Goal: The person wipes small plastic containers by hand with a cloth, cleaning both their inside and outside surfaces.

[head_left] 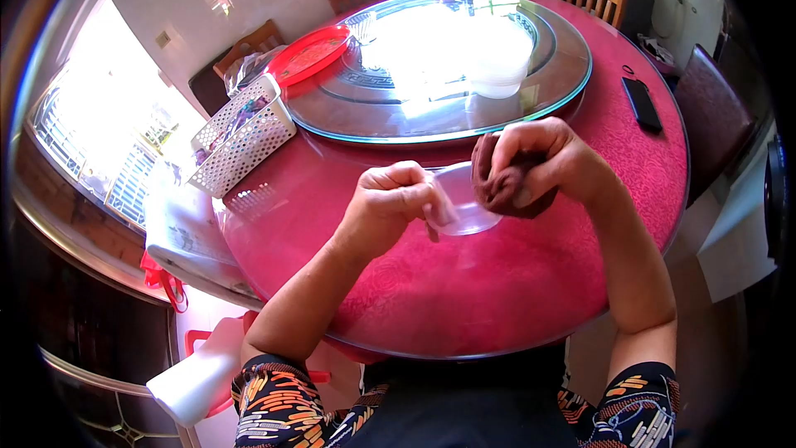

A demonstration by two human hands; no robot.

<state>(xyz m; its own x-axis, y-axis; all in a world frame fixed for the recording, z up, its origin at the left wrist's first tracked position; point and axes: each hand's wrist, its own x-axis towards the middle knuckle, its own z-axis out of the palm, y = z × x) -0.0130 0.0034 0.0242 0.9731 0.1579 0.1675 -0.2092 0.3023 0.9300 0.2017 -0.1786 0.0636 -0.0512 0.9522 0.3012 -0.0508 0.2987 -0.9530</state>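
Note:
A clear plastic container [474, 217] is held above the near part of the red table. My left hand [391, 199] pinches its left rim, thumb on top and fingers curled round. In my right hand [539, 162] a bunched brown cloth [496, 192] is gripped, pressed against the container's right side. Part of the container is hidden behind the cloth and my fingers. Whether the cloth reaches inside it, I cannot tell.
Beyond my hands stands a glass turntable [547, 99] bearing stacked clear containers [500, 75] in strong glare. A red tray [311, 56] and a white perforated basket [245, 137] are at the left. A black phone [641, 105] lies at the right; chairs surround the red table [531, 282].

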